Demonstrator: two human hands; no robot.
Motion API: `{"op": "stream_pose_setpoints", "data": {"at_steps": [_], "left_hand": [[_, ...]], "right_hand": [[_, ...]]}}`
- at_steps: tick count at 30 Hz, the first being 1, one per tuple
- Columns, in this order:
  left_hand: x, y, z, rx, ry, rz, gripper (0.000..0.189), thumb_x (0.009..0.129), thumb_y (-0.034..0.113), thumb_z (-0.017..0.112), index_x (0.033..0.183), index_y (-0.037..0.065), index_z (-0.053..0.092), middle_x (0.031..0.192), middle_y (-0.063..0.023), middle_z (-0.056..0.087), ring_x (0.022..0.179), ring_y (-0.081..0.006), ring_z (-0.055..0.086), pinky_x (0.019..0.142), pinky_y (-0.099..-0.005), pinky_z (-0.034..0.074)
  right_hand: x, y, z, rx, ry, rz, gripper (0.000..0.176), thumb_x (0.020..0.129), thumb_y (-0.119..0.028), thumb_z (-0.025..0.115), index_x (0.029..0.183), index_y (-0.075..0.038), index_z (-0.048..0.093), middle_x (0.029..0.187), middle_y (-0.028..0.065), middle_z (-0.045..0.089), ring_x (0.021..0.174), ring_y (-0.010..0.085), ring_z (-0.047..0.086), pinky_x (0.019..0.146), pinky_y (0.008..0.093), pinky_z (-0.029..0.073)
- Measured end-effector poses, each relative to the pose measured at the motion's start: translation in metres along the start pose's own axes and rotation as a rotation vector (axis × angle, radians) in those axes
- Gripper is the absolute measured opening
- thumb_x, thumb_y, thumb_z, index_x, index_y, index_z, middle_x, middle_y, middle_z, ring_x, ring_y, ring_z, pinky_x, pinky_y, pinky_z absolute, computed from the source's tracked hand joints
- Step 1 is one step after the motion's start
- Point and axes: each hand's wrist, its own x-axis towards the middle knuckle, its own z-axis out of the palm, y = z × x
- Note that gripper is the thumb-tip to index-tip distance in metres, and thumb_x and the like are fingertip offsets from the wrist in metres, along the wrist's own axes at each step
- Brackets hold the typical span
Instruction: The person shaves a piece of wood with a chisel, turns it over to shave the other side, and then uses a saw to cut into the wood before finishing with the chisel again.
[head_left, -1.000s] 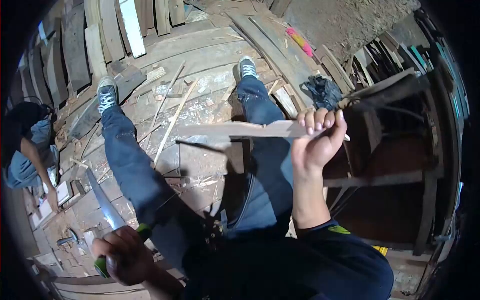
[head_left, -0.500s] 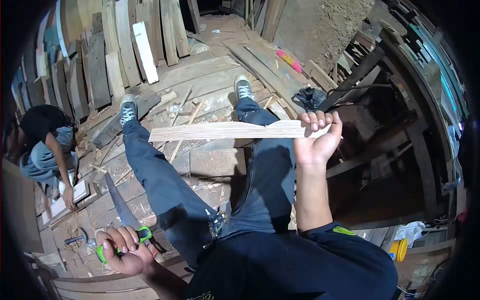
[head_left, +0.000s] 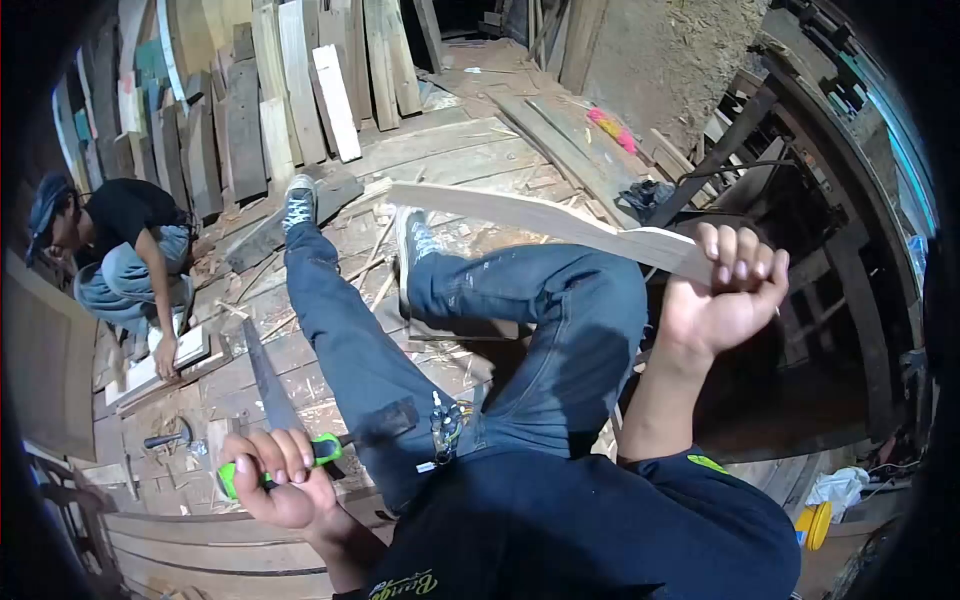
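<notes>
My left hand (head_left: 285, 480) is closed round the green handle (head_left: 326, 448) of what looks like a chisel; a dark flat blade seems to extend to the right over my left thigh. My right hand (head_left: 725, 285) grips one end of a long, pale wooden strip (head_left: 530, 215), its fingers curled over the top edge. The strip slopes up to the left above my right leg, and its upper edge has a shallow notch close to my hand. Behind my left hand, a saw blade (head_left: 268, 375) lies on the floor.
A co-worker (head_left: 140, 240) squats at the left, one hand on a pale board (head_left: 150, 370). A hammer (head_left: 168, 437) lies nearby. Upright planks (head_left: 245, 130) line the back left. Wood scraps litter the floor. A dark frame (head_left: 850, 290) stands at the right.
My right hand has moved right, and the wooden strip has swung from level to slanting, its far end raised. My right foot has drawn in leftward with the knee bent. The view has shifted.
</notes>
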Motion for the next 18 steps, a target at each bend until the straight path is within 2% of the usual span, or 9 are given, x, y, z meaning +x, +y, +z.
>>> {"op": "stream_pose_setpoints", "data": {"at_steps": [5,11,18], "left_hand": [[-0.012,-0.002,-0.001,0.032,0.063,-0.040,0.025,0.101,0.022,0.044,0.079,0.013,0.037,0.058,0.0021,0.037,0.044,-0.0085,0.033,0.045,-0.0258,0.032],[-0.016,-0.005,0.000,0.037,0.116,-0.038,0.026,0.100,0.024,0.045,0.077,0.014,0.038,0.057,0.0024,0.037,0.044,-0.0089,0.035,0.046,-0.0257,0.034],[-0.017,0.000,0.014,0.050,0.015,-0.055,0.023,0.099,0.022,0.042,0.079,0.013,0.036,0.058,0.0024,0.036,0.044,-0.0084,0.033,0.045,-0.0259,0.032]], "right_hand": [[-0.013,-0.008,0.008,-0.049,-0.123,-0.141,0.040,0.101,-0.031,0.045,0.064,-0.016,0.040,0.059,-0.0032,0.032,0.050,0.0099,0.031,0.058,0.0285,0.032],[-0.027,-0.015,-0.007,-0.067,-0.186,-0.119,0.042,0.104,-0.031,0.038,0.064,-0.016,0.037,0.058,-0.0026,0.033,0.048,0.0088,0.032,0.057,0.0269,0.033],[-0.022,-0.015,-0.010,-0.055,-0.220,-0.158,0.041,0.104,-0.029,0.040,0.065,-0.015,0.037,0.058,-0.0022,0.033,0.047,0.0092,0.032,0.056,0.0276,0.034]]}}
